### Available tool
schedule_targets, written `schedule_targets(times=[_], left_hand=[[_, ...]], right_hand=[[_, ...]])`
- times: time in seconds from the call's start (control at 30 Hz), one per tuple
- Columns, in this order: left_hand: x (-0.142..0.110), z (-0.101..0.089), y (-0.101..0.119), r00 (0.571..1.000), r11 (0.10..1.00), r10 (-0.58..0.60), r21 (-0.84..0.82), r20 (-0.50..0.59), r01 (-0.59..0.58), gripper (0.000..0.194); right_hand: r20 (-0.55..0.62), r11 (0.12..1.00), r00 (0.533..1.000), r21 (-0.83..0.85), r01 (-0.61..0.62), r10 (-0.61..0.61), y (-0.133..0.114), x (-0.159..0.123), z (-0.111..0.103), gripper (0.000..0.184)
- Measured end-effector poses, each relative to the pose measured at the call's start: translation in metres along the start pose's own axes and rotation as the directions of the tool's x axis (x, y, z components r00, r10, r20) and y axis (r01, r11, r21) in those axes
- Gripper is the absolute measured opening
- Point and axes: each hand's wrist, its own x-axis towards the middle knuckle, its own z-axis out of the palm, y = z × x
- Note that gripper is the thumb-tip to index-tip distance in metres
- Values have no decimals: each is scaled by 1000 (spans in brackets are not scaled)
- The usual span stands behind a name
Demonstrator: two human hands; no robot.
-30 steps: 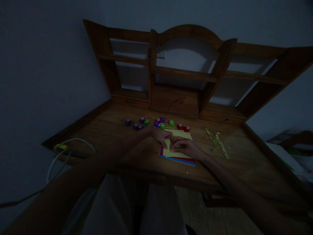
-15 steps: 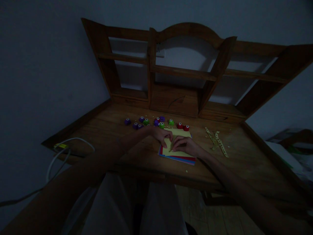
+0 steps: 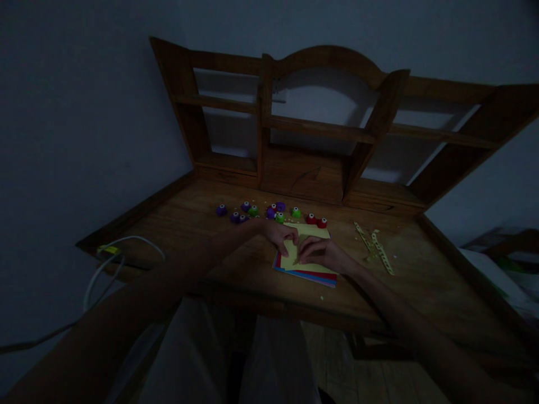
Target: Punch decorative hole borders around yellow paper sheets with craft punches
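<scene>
A small stack of coloured paper sheets (image 3: 306, 270) lies on the wooden desk (image 3: 236, 264), with a yellow sheet (image 3: 309, 231) on top. My left hand (image 3: 280, 234) and my right hand (image 3: 322, 252) rest on the yellow sheet, fingertips close together near its middle. Both hands have their fingers curled and pressed onto the paper, as if pinching it. The scene is very dark, so the exact grip is hard to see.
Several small purple, green and red craft punches (image 3: 269, 212) sit in a row behind the paper. Punched yellow paper strips (image 3: 377, 247) lie to the right. A white cable (image 3: 113, 255) loops at the desk's left edge. A wooden shelf hutch (image 3: 328, 129) stands at the back.
My hands stay on the yellow sheet with only slight finger shifts. The view has tilted slightly.
</scene>
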Motion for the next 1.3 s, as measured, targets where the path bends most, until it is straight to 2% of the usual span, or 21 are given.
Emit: schedule_targets(times=[0.07, 0.23, 0.4, 0.6, 0.7, 0.9, 1.1, 1.3], left_hand=[[1, 1, -2, 1000, 1000, -4, 9, 7, 4, 37], [6, 2, -6, 1000, 1000, -10, 20, 18, 10, 58], [10, 1, -9, 999, 998, 18, 55, 33, -20, 52], [7, 2, -5, 996, 992, -87, 96, 15, 85, 53], [11, 6, -2, 991, 982, -125, 137, -38, 129, 54], [23, 11, 0, 982, 952, -176, 242, -70, 188, 58], [24, 7, -3, 983, 943, -181, 277, -39, 185, 65], [20, 7, 6, 977, 929, -209, 302, -46, 213, 72]], right_hand=[[20, 1000, 1000, -10, -8, 8, 0, -2, -3, 21], [102, 999, 995, -32, -15, 18, -3, -10, -11, 17], [30, 997, 999, -71, -33, 36, -5, -11, -12, 34], [-14, 996, 1000, -85, 10, -11, -2, -8, -8, 17], [-20, 997, 1000, -77, 3, -4, -1, -11, -9, 17], [96, 999, 995, -31, -32, 35, -1, -20, -19, 18], [25, 996, 999, -80, -36, 38, -7, -21, -18, 31], [22, 997, 1000, -72, 4, -3, -4, -22, -19, 17]])
